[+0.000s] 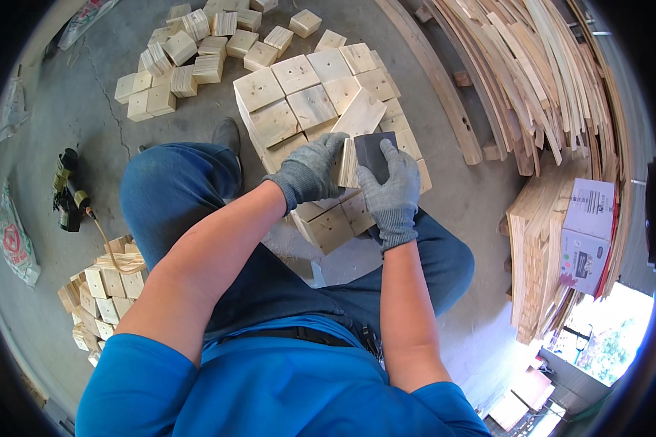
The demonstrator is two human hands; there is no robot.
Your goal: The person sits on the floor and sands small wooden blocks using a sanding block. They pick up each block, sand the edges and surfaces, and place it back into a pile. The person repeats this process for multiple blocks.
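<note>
Now both gloved hands, left hand [310, 171] and right hand [392, 191], around wooden block [348, 162].

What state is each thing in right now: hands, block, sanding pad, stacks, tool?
Left hand: gloved, gripping block.
Right hand: gloved, pressing pad on block.
Block: held on edge.
Pad: flat against block.
Stack: piled.
Tool: lying on floor, untouched.

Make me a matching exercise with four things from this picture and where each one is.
Things:
1. left hand
2. right hand
3. air tool
4. cardboard box

Places:
A. on the floor, far left
B. on the stacked boards, right
C. gripping the wooden block's left side
D. pressing the dark sanding block

Pairs: 1-C, 2-D, 3-A, 4-B
</note>
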